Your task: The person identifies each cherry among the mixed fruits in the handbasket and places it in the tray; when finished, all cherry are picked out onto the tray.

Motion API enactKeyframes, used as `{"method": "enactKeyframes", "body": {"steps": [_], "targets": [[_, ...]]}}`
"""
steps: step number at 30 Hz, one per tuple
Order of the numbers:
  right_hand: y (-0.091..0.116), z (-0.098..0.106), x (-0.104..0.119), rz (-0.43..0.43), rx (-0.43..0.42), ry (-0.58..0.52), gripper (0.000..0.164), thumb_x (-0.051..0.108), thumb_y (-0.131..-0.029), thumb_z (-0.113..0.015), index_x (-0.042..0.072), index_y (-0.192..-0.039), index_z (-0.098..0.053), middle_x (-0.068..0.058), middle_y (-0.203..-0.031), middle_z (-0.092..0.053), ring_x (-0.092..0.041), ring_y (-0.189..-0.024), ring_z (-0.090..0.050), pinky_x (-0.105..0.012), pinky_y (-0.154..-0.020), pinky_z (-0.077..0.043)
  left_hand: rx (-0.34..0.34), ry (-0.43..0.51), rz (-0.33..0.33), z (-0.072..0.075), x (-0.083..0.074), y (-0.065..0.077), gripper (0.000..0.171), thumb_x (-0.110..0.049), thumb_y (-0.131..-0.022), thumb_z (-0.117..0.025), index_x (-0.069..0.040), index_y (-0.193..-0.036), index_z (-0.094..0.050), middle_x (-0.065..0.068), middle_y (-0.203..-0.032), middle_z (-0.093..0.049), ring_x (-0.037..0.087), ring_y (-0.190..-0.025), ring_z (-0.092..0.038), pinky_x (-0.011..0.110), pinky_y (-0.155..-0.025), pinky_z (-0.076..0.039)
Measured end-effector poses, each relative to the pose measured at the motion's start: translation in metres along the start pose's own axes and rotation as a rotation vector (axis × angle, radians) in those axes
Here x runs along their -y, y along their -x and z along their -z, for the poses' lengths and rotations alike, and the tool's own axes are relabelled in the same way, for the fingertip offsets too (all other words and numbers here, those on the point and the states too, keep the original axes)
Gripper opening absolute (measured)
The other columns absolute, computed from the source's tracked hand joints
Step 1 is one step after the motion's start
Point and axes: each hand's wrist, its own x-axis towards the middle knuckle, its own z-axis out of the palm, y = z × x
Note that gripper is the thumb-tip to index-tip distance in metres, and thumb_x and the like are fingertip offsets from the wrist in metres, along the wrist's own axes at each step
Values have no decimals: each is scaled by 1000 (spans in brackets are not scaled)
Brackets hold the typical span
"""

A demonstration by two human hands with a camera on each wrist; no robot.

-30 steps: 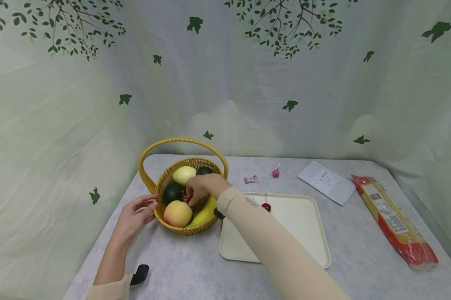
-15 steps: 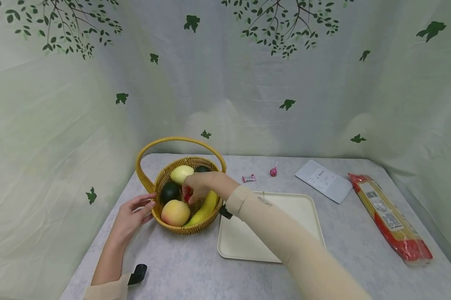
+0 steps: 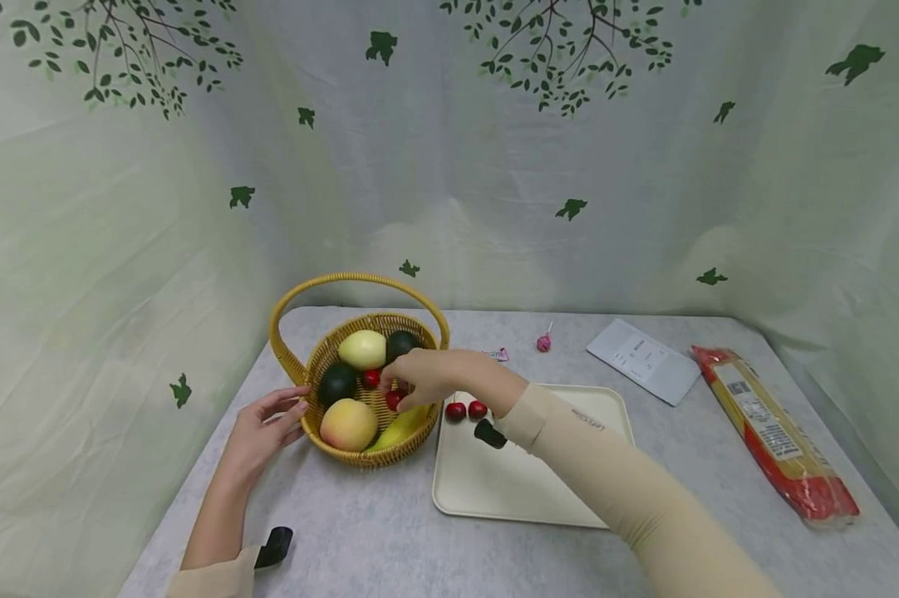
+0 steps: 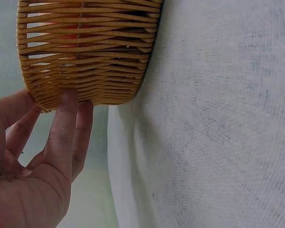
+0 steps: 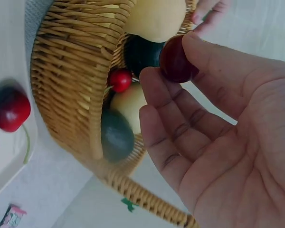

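My right hand point(image 3: 429, 378) pinches a dark red cherry point(image 5: 178, 59) between thumb and fingertips, over the right side of a wicker basket point(image 3: 400, 455). Inside the basket lie a peach point(image 3: 348, 425), a banana point(image 3: 405, 428), a pale yellow lemon-shaped fruit point(image 3: 363, 350), another red cherry point(image 5: 121, 80) and two dark green fruits, one point(image 3: 337, 384) at the left and one point(image 3: 402, 344) at the back. The fingertips of my left hand point(image 3: 266, 419) rest against the basket's left outer side; in the left wrist view they touch the weave with little bend.
A cream tray point(image 3: 494, 490) right of the basket carries cherries point(image 3: 455, 411), partly behind my right arm. Farther back are a wrapped candy point(image 3: 498, 355) and a lollipop point(image 3: 543, 342). A grey-white packet point(image 3: 644, 361) and a long red-and-yellow package point(image 3: 774, 436) lie at right.
My right hand has drawn back rightward from the basket's middle, uncovering a cherry there. Cherries at the tray's left corner have come into view. My left hand stays at the basket.
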Motion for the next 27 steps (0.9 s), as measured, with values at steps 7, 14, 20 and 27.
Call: {"method": "enactKeyframes", "body": {"steps": [7, 14, 20, 27], "targets": [[27, -3, -9, 13, -43, -89, 22, 18, -101, -73, 16, -123, -70, 2, -98, -68, -9, -82, -59, -21, -74, -52, -2, -16, 13, -1, 1, -1, 50, -26, -109, -66, -3, -152, -56, -2, -125, -62, -4, -101, -68, 23, -87, -64], [54, -12, -24, -33, -74, -147, 22, 16, -97, -76, 18, -118, -69, 2, -97, -69, -11, -80, -61, -25, -74, -54, 2, -19, 23, -1, 2, -3, 50, -26, -109, -66, -4, -153, -56, 2, -130, -62, -4, -102, -67, 24, -88, -64], [77, -17, -41, -71, -117, -184, 23, 16, -96, -76, 20, -118, -70, 4, -102, -71, -12, -88, -65, -28, -82, -57, 2, -21, 31, 0, 4, -4, 51, -26, -109, -66, -5, -154, -56, 0, -130, -62, -5, -103, -67, 23, -89, -64], [104, -25, -63, -130, -177, -221, 25, 15, -93, -79, 18, -118, -73, 5, -100, -71, -11, -93, -65, -28, -84, -57, 5, -20, 27, 0, 4, -4, 51, -26, -109, -67, -5, -154, -56, -3, -127, -62, -5, -103, -67, 24, -89, -64]]}}
